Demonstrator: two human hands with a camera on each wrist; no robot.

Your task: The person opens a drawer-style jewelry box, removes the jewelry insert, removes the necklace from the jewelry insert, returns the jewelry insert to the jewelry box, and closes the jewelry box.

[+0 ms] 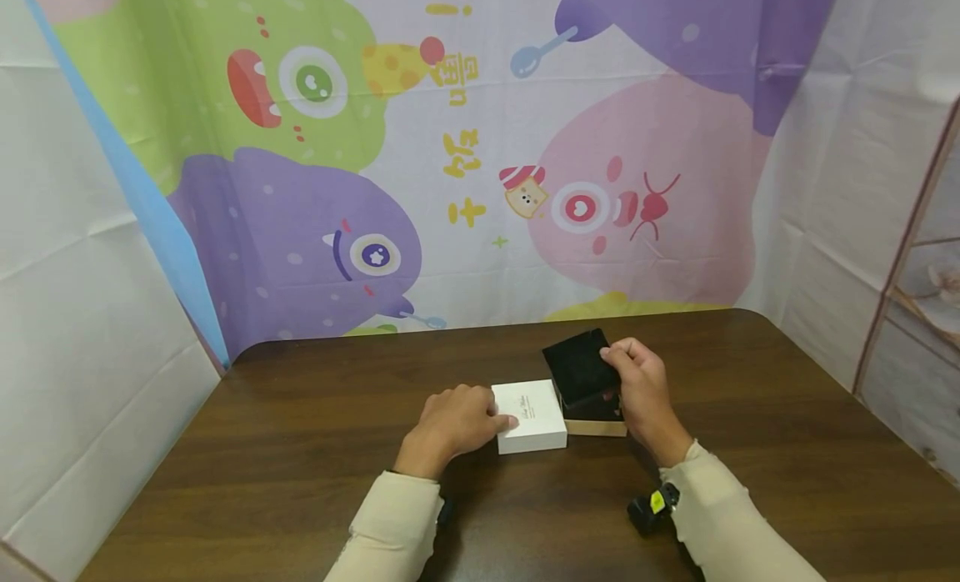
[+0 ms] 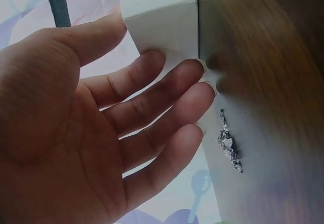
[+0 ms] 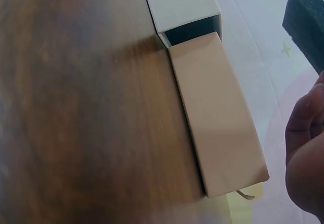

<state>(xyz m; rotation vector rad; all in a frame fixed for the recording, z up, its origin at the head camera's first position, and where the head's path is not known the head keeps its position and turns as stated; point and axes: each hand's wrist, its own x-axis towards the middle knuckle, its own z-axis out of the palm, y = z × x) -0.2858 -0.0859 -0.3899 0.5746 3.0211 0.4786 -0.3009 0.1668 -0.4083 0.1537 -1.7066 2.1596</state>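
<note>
A white box sleeve (image 1: 538,415) with small printed writing lies on the table, and a tan drawer (image 1: 597,428) with a dark inside sticks out of its right side. My left hand (image 1: 459,419) holds the sleeve's left end, thumb on top and fingers against the side. Above the drawer, my right hand (image 1: 645,390) pinches a black foam pad (image 1: 576,367) by its right edge, the pad tilted. In the left wrist view a silvery jewelled chain (image 2: 229,144) lies near my left fingertips; my hand seems to hide it from the head view.
The brown wooden table (image 1: 322,482) ends at a cartoon-printed cloth (image 1: 465,282) hanging behind it. Pale cloth walls stand at both sides. A small ribbon tab (image 3: 245,195) shows at the drawer's outer end.
</note>
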